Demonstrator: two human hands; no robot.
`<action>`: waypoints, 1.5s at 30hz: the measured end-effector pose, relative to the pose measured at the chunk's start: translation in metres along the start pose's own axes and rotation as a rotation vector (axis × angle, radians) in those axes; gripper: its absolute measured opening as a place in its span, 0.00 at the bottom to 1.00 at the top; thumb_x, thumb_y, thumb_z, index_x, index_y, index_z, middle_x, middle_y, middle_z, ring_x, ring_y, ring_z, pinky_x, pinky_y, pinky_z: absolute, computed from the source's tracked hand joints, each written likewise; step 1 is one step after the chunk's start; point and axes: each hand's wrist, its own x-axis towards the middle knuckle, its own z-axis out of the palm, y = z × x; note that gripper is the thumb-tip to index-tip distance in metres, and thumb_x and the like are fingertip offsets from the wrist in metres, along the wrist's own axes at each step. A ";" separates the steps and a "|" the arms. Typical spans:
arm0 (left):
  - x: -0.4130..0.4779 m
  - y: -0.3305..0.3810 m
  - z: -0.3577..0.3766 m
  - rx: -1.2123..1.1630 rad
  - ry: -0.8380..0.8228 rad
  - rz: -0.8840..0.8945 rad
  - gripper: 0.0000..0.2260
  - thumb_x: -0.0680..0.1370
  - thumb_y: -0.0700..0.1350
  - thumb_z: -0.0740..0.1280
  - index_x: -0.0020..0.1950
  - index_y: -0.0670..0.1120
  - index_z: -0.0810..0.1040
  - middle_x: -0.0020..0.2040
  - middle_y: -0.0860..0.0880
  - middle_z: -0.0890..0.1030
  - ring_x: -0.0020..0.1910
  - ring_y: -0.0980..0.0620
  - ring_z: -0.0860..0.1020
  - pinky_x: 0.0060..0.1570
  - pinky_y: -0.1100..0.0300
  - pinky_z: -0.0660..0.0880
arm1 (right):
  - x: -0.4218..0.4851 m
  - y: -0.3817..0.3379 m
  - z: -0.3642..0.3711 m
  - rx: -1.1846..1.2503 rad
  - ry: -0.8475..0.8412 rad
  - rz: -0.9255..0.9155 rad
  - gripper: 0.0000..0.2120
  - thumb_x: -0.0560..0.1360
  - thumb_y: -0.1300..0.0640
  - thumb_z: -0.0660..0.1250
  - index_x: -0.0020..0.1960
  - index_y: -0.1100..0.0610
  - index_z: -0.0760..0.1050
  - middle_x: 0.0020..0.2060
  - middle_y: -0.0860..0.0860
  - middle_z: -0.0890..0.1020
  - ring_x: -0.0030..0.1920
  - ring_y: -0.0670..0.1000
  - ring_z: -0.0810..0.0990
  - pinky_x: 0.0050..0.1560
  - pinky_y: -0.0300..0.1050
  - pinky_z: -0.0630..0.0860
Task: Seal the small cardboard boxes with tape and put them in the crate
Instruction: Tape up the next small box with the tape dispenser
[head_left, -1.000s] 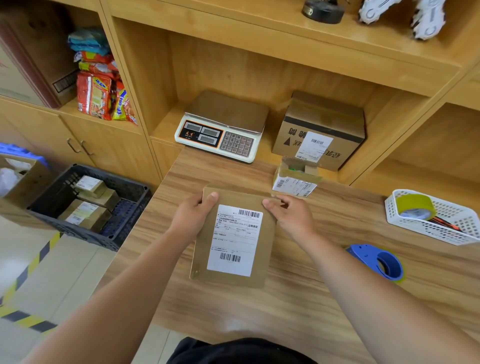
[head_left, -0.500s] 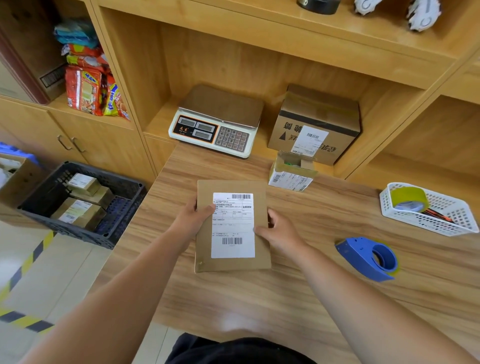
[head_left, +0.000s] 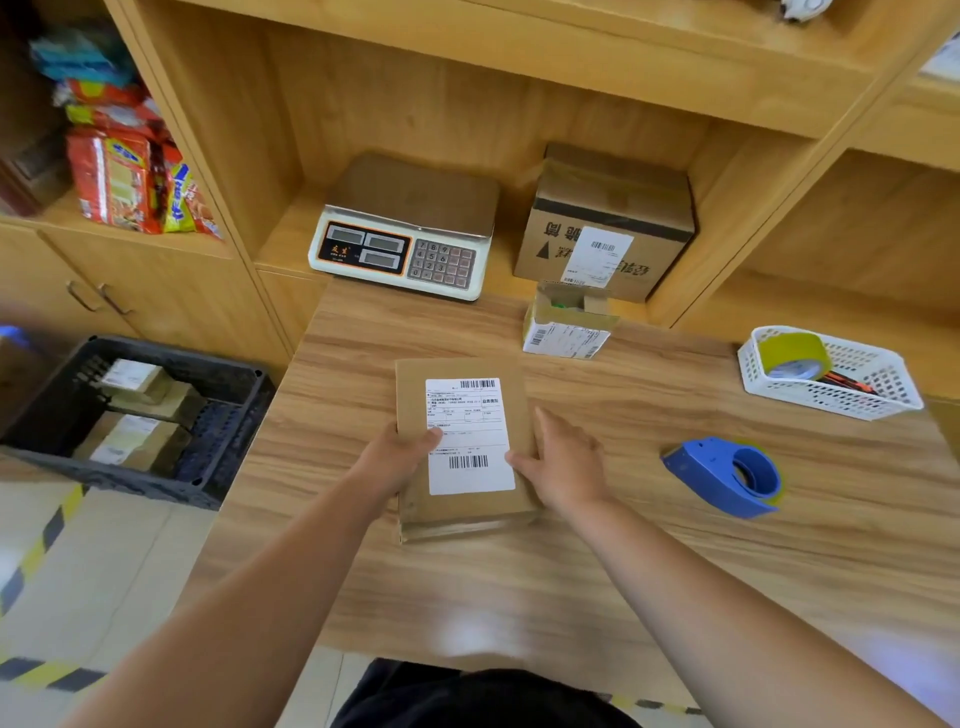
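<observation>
The flat cardboard box (head_left: 462, 447) is laid label-up on the wooden table (head_left: 623, 571), gripped at its left edge by the left hand (head_left: 395, 457), thumb on top. The right hand (head_left: 563, 462) is held pretty much open, fingers straight along the right edge, thumb on the label. The black crate (head_left: 135, 415) is seen on the floor, left.

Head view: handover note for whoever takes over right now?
Left hand grips the left edge of the flat labelled box, thumb on top; right hand presses its right edge, fingers straight.
Box lies label-up on the table; blue tape dispenser lies unheld to its right.
Done: labelled boxes in the black crate.
Left: tape and crate this box, then the open small box behind.
</observation>
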 end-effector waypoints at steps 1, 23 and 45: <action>0.001 0.002 0.001 0.018 -0.006 0.000 0.15 0.77 0.54 0.66 0.61 0.51 0.76 0.52 0.52 0.83 0.50 0.50 0.81 0.54 0.51 0.77 | -0.003 -0.003 -0.001 -0.101 0.056 -0.033 0.28 0.73 0.41 0.65 0.70 0.48 0.65 0.65 0.48 0.73 0.65 0.53 0.69 0.66 0.49 0.58; -0.030 0.056 0.066 0.710 -0.014 0.469 0.24 0.82 0.50 0.54 0.78 0.55 0.54 0.77 0.53 0.59 0.75 0.52 0.57 0.74 0.51 0.53 | -0.015 0.068 -0.031 0.378 -0.022 0.211 0.18 0.75 0.53 0.68 0.64 0.51 0.76 0.58 0.47 0.80 0.57 0.49 0.77 0.60 0.46 0.72; -0.035 0.079 0.180 1.126 0.030 0.636 0.27 0.77 0.51 0.64 0.75 0.51 0.63 0.76 0.55 0.61 0.75 0.56 0.54 0.72 0.55 0.52 | 0.028 0.138 -0.085 0.514 0.039 -0.064 0.37 0.66 0.51 0.76 0.70 0.52 0.63 0.66 0.49 0.70 0.66 0.49 0.69 0.62 0.43 0.66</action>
